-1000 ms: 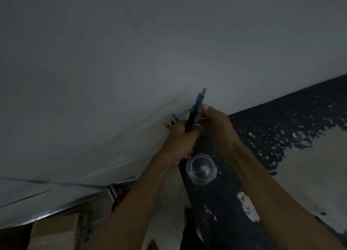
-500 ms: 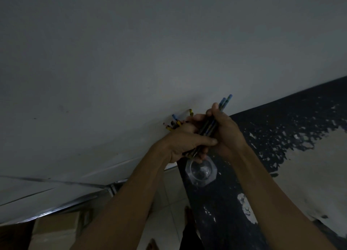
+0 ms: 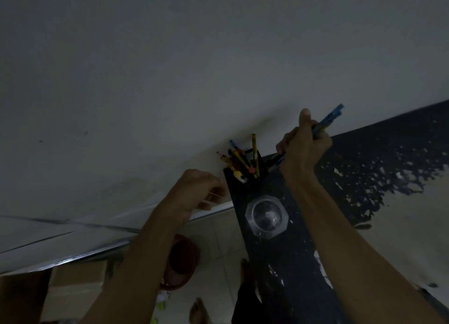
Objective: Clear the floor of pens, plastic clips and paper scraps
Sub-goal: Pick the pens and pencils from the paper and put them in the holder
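Note:
My right hand point(image 3: 303, 146) grips a bundle of blue pens point(image 3: 326, 120), their ends sticking out up and to the right above a dark ledge point(image 3: 279, 263). A black pen holder point(image 3: 252, 170) stands on the far end of the ledge against the wall, with several yellow, red and blue pens and pencils point(image 3: 239, 158) in it. My left hand point(image 3: 196, 192) is to the left of the holder, fingers curled, pinching what looks like a thin pale band or strip point(image 3: 213, 198). The room is dim.
A clear faceted glass dish point(image 3: 266, 216) sits on the ledge in front of the holder. A white wall point(image 3: 170, 80) fills the top. Below lie a tiled floor point(image 3: 218, 287), a reddish round object point(image 3: 182, 258), a cardboard box point(image 3: 70, 287) and bare feet point(image 3: 199, 309).
My hands were together around the pen bundle; now they are apart. My right hand has lifted the pens up to the right, my left hand has dropped left, uncovering the holder.

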Demonstrator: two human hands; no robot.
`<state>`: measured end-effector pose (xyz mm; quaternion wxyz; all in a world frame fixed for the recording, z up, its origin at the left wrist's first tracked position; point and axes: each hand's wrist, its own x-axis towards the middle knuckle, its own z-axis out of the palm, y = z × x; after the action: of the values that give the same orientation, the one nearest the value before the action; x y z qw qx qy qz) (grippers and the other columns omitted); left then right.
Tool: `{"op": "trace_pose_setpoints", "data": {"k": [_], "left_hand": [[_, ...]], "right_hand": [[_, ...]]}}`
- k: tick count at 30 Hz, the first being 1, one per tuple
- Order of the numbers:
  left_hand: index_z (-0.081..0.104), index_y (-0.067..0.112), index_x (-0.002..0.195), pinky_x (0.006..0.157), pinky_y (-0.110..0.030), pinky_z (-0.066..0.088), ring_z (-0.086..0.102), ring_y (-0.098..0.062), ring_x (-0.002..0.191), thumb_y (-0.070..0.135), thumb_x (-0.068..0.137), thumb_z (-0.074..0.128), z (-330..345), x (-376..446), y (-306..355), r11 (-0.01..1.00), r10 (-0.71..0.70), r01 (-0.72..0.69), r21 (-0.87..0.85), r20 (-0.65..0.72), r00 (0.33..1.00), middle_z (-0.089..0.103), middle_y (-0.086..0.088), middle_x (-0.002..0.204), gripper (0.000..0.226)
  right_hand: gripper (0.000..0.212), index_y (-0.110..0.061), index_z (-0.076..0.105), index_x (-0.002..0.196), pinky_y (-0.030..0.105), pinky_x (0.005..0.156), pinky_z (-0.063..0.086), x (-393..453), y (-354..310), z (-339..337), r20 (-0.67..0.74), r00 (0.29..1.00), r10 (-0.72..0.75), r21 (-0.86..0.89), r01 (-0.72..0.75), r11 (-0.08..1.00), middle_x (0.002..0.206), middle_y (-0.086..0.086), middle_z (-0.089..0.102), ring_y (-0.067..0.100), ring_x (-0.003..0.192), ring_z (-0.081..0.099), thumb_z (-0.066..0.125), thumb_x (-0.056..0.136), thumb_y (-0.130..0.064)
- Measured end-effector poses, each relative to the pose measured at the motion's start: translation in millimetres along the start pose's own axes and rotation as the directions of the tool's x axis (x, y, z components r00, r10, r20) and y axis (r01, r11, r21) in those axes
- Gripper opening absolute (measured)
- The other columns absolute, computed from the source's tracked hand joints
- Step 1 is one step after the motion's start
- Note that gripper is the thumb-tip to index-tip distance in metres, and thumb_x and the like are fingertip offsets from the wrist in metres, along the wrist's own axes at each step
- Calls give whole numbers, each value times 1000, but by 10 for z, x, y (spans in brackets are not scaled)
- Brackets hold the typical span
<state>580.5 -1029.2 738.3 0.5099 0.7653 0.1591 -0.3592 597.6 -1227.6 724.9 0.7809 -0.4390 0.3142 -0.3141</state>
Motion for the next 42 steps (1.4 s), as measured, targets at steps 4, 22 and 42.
{"op": "trace_pose_setpoints", "data": {"k": [4,22,42], "left_hand": [[59,8,118,52,-22,48,62,-15,68,9,82,72,123,166,-122,998,-58,58,-13,-51,997,68,-11,94,38],[33,18,140,94,-42,52,60,-16,111,7,51,83,514,547,-258,958,287,-285,-40,64,956,62,5,119,103],[20,29,146,87,-43,54,60,-19,108,69,62,68,645,922,-378,877,404,-381,292,-19,915,55,-1,125,105]], "right_hand": [[44,-16,38,58,32,40,36,-72,291,74,50,988,-145,-130,150,980,45,5,34,17,34,33,54,99,-23],[30,-4,58,71,20,51,45,-224,700,-231,469,869,-156,-566,432,703,63,5,60,9,55,54,76,82,-25],[60,-35,42,123,37,98,41,-214,624,-415,538,757,371,-779,279,562,119,1,48,19,116,42,50,78,-73]]}}
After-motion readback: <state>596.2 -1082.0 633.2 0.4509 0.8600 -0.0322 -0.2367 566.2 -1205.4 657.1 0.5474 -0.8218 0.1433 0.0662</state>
